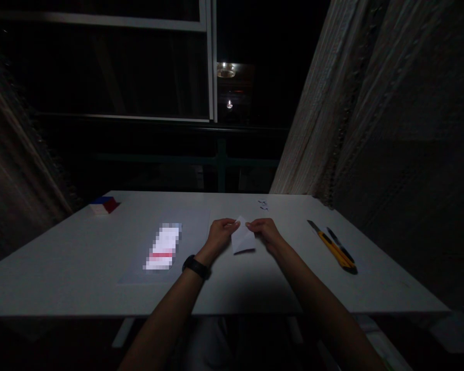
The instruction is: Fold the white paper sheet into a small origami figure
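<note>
A small folded piece of white paper [243, 240] is held up between my two hands above the table. My left hand [221, 233], with a black watch [196, 267] on its wrist, pinches the paper's upper left edge. The upper right edge is gripped by my right hand [266, 230], thumb against the paper. The paper comes to a point at the top and has a wider lower edge. Fingers behind the paper are hidden.
On the white table [100, 257], a bright, blurred-out screen [164, 247] lies on a pale sheet at left. A colored cube [103, 205] sits far left. A yellow utility knife [334, 248] and a dark pen [340, 244] lie at right. Small dark marks [263, 205] show at the back.
</note>
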A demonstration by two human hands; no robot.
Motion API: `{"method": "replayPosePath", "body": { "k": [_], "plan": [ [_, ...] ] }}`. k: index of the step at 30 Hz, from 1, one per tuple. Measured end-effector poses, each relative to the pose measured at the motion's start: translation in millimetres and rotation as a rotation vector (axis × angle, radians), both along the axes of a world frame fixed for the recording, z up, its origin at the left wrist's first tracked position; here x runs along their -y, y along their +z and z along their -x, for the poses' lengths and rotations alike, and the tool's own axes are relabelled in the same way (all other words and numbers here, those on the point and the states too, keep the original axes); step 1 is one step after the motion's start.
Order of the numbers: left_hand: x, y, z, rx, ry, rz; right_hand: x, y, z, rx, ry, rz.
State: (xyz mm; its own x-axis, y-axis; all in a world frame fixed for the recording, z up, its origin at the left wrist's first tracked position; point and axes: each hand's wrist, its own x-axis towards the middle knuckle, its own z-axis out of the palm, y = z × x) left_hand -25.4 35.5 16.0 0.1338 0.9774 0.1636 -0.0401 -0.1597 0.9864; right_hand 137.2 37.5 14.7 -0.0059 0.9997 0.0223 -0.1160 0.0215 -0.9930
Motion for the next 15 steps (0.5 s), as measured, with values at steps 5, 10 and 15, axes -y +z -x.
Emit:
{"method": "replayPosePath", "body": {
  "k": [5, 10, 15],
  "plan": [
    [0.7, 1.2, 0.0, -0.025, 0.017, 0.013, 2.9, 1.0, -0.1, -0.017, 0.05, -0.01],
    [-0.3, -0.1, 0.3, -0.015, 0.029, 0.005, 2.9, 0.1, 2.5, -0.05, 0.025, -0.008],
    [-0.9, -1.2, 1.1, -0.05, 0.024, 0.001, 0.6, -2.5, 1.7, -0.048, 0.004, -0.015]
  ]
}}
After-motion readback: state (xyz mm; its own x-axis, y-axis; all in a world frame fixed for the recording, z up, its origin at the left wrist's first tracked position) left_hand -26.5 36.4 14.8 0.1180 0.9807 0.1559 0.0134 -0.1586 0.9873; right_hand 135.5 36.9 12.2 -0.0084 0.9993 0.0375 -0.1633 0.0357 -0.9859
